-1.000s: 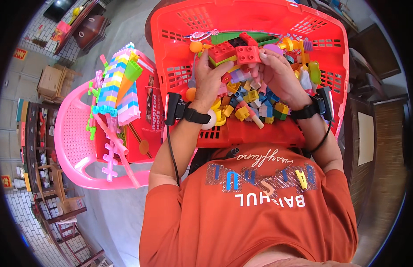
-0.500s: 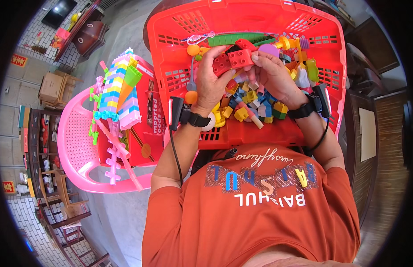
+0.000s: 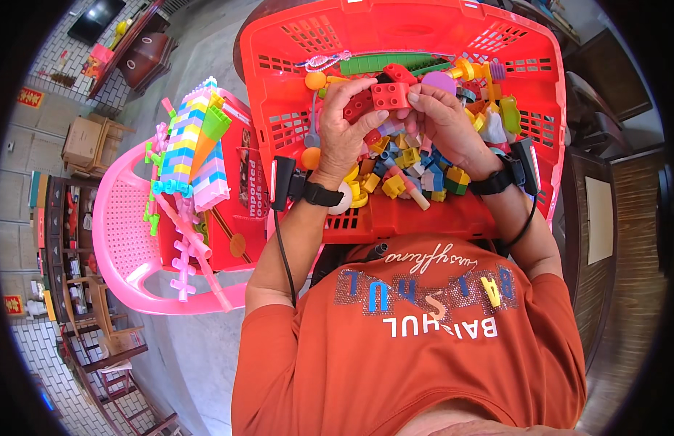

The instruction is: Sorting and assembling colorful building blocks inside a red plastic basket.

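Note:
Over the loose bricks, both hands hold a cluster of red building bricks [image 3: 389,96] with round studs. My left hand [image 3: 340,134] is wrapped round its left side, with the thumb against the front brick and fingers partly hiding another red brick. On the right side, my right hand [image 3: 453,129] pinches the same cluster between thumb and fingers. A raised red piece and a dark part show at the top of the cluster. How the pieces join is hidden by my fingers.
The red plastic basket [image 3: 395,231] holds several coloured bricks [image 3: 411,156], a green strip [image 3: 373,64], orange balls [image 3: 311,158] and a purple disc [image 3: 441,81]. To the left, a pink chair [image 3: 126,218] bears a striped brick build [image 3: 186,142] and pink tube pieces [image 3: 195,243].
My left fingers have shifted a little over the left red brick and now cover more of it. The front red brick has turned slightly. Both hands stay nearly in place.

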`<state>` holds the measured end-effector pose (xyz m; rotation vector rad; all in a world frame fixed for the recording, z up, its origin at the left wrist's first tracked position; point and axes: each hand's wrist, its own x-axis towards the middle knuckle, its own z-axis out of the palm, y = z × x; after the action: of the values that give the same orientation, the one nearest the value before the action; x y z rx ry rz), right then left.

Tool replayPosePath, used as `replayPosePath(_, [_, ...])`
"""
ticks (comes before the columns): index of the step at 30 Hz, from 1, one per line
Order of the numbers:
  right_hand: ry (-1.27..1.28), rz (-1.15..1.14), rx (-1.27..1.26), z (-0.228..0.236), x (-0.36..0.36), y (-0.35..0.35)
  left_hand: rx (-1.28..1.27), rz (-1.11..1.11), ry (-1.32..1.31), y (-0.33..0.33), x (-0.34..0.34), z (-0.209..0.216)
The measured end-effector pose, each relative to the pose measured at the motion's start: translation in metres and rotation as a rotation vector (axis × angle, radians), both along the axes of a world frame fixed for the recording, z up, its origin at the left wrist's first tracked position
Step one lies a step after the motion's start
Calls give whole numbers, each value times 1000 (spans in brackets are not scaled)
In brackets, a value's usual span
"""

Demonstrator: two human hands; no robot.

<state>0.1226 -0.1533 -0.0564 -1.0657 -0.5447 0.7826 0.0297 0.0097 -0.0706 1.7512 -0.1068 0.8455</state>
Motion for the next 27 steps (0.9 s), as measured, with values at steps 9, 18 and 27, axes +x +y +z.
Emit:
replayPosePath(9, [-1153, -449, -376, 14, 34, -16, -141, -94, 45, 2, -1, -4])
replayPosePath(18, [-554, 55, -222, -5, 21, -3, -256, -190, 29, -1, 0, -3])
replayPosePath(27, [-459, -46, -164, -17, 15, 6, -621, -11, -270, 19, 0, -4])
